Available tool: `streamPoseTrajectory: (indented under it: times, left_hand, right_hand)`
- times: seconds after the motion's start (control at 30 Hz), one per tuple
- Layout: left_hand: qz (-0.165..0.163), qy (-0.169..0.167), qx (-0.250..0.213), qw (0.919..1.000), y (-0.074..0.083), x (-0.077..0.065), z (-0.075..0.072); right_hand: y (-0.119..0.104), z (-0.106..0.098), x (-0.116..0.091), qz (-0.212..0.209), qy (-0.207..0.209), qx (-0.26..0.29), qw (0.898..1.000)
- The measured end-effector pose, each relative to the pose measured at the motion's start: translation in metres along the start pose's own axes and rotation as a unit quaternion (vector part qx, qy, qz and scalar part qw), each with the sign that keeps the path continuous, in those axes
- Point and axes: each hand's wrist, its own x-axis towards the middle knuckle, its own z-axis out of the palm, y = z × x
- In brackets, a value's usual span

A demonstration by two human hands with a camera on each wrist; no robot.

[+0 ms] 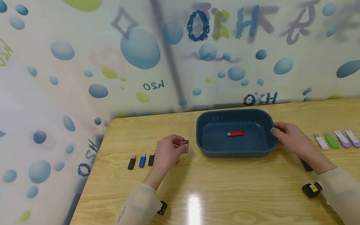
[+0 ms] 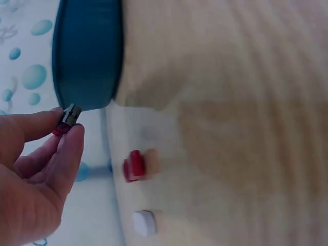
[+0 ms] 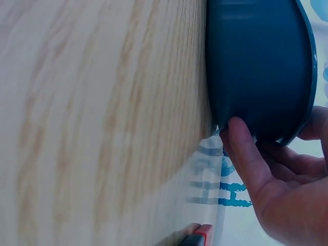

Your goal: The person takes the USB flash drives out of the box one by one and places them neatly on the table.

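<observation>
My left hand (image 1: 168, 151) pinches a USB flash drive (image 2: 66, 120) between thumb and fingers, raised over the table left of a dark blue tray (image 1: 234, 154). Its metal plug and a bit of red show in the left wrist view; the rest is covered by fingers. Inside the tray lies a red USB flash drive (image 1: 237, 133). My right hand (image 1: 293, 140) grips the tray's right end, thumb over the rim and fingers against the outer wall, as the right wrist view shows.
Left of the tray lie black (image 1: 132, 162), blue (image 1: 142, 161) and other flash drives. To the right is a row with white (image 1: 321, 142), green (image 1: 331, 140) and purple-white (image 1: 342, 139) ones. A patterned curtain (image 1: 148, 98) hangs behind the wooden table (image 1: 240, 206).
</observation>
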Motion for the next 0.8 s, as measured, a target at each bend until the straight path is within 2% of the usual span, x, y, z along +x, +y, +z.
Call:
streamPoseTrajectory:
  times: [0.17,0.4,0.63,0.8]
  left_hand:
    - [0.007,0.008,0.033,0.9994,-0.009,-0.004,0.008]
    - [0.014,-0.002,0.063,0.9979,-0.01,-0.008,0.011]
    - [0.0,-0.024,0.079,0.9966,-0.015,-0.005,0.016]
    - [0.008,-0.028,0.1,0.9945,-0.014,-0.001,0.018]
  right_hand:
    - [0.0,0.0,0.0,-0.003,0.007,-0.013,1.0]
    - [0.001,0.0,0.001,-0.003,0.007,-0.002,1.0]
    - [0.001,0.001,0.0,-0.004,0.004,-0.004,1.0]
    - [0.001,0.0,0.0,-0.006,0.004,-0.006,1.0]
